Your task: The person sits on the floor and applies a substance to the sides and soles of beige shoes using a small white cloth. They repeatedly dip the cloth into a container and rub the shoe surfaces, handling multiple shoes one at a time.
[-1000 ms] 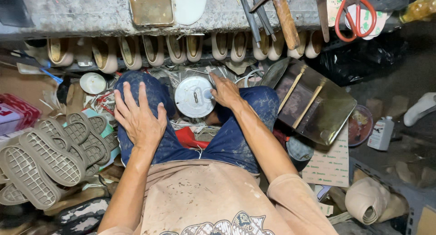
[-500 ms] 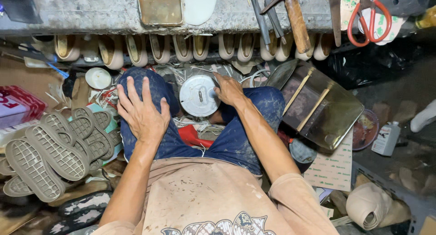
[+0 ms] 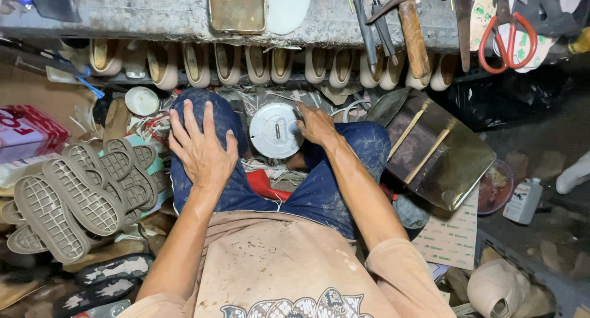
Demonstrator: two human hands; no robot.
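The left hand (image 3: 201,147) lies flat, fingers spread, on the blue-jeaned thigh (image 3: 215,170); the right hand (image 3: 316,124) curls around the round white metal lid's (image 3: 275,130) edge.

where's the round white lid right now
In the head view the round white lid sits near the middle, between the person's knees, just below the row of shoe soles. The right hand touches its right edge; the left hand rests on the left thigh.
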